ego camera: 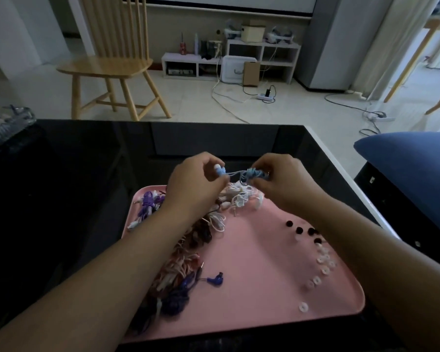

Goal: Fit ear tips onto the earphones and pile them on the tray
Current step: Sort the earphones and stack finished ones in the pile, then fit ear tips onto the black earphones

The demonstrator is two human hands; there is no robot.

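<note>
table [87, 153]: black, super glossy, mirror-like | tray [264, 250]: pink, smooth matt plastic look | ear tips [324, 262]: soft translucent rubbery | chair [104, 67]: pale bare wood

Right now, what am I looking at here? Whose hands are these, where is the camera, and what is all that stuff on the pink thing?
There is no machine here: these are a person's two bare hands, filmed by one wide-angle camera worn on the head, looking forward and down. That is why both forearms reach in from the bottom of the picture.

On a black table lies a pink tray. Along its left side lie bundled earphones: a purple set, a white set, and a dark blue earbud nearer the person. On the right are loose ear tips, some dark and some clear.

The left hand pinches the buds of a light blue earphone; the right hand holds its coiled cable. Both are raised above the tray's far end.
</note>
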